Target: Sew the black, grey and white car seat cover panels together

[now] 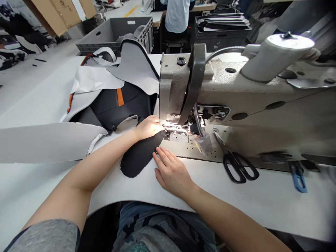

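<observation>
A sewing machine (215, 84) stands on the white table, its lamp lighting the needle area. Under its needle lies the edge of a black piece (141, 154) with a rounded lower end, joined to a larger black, white and orange cover (123, 101). Close to the needle, my left hand (148, 127) has its fingers bent together on the black material; what they pinch is too small to make out. My right hand (172, 171) lies flat with fingers stretched, fingertips at the right edge of the black piece.
Black-handled scissors (237, 164) rest on the machine bed and table, right of the needle. A blue tool (298, 177) lies farther right. Beyond the table are a grey crate (115, 31), a dark crate (222, 36) and a seated person (177, 15).
</observation>
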The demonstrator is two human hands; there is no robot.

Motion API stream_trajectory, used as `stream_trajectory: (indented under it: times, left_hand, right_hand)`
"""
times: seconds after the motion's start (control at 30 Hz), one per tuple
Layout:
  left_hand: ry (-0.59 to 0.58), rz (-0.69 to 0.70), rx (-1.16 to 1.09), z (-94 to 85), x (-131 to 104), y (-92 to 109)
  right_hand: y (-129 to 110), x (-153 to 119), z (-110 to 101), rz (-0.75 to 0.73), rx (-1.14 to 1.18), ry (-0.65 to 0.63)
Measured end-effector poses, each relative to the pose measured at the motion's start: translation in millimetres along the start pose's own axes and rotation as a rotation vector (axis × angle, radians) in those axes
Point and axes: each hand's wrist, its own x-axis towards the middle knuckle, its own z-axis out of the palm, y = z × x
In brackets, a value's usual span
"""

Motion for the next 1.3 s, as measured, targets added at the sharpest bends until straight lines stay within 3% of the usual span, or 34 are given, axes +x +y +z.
stream_trajectory:
  times: [0.17, 0.27, 0.43, 0.6, 0.87, 1.0, 1.1, 1.23, 1.3]
  left_hand:
    - [0.024, -0.01, 0.067, 4.4, -8, 2]
    - [0.095, -0.049, 0.154, 2.3, -15, 5]
    - [0.269, -0.36, 0.302, -3.6, -21, 3]
    - [0.128, -0.611, 0.41, -1.8, -13, -3]
    - [0.019, -0.734, 0.492, -11.0, -15, 8]
    - [-0.056, -0.814, 0.445, -31.6, -43, 22]
    - [-0.078, -0.951, 0.479, -55.8, -86, 35]
    - [-0.203, -1.074, 0.415, -113.4, -149, 65]
    - [-0.272, -1.134, 0.26, -149.4, -158, 83]
  right_hand:
    - [-1, 0, -2, -0.013, 0.006, -0.002]
    - [0, 1, -5, -0.028, 0.033, 0.01]
    - [3, 1, -9, -0.168, 0.186, 0.098]
    - [2, 3, -9, -0.295, 0.343, 0.101]
    - [1, 2, -7, -0.287, 0.356, 0.059]
    - [4, -1, -6, -0.293, 0.352, 0.046]
    - [6, -3, -6, -0.305, 0.355, 0.051]
    - [7, -5, -7, -0.31, 0.379, 0.042]
    - [7, -5, -7, -0.308, 0.388, 0.027]
